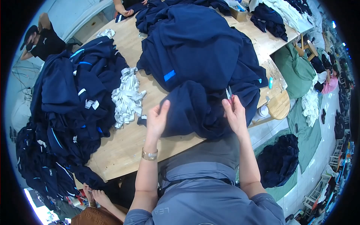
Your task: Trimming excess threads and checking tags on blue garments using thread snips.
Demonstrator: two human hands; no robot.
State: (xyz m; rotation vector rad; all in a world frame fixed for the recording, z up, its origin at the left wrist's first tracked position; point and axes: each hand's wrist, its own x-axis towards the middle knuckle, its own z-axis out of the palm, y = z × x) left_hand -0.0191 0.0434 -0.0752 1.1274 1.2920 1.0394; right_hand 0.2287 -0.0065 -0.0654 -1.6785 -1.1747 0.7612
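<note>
A navy garment (183,108) lies bunched at the near edge of the wooden table, partly hanging over it toward my lap. At its left side, my left hand (156,119) grips the cloth, thumb up and fingers mostly hidden. My right hand (235,114) is closed around a small pair of scissors (230,94) with red handles, its metal blades pointing away from me over the dark fabric. Just beyond, a large heap of navy garments (198,45) covers the table's middle; a bright blue patch shows on it.
Left of me are white fabric strips (128,97) and another navy garment pile (67,93). At right stand a wooden stool (279,105) and a dark bundle (279,159) on green cloth. Other people work at far left, lower left and the table's far side.
</note>
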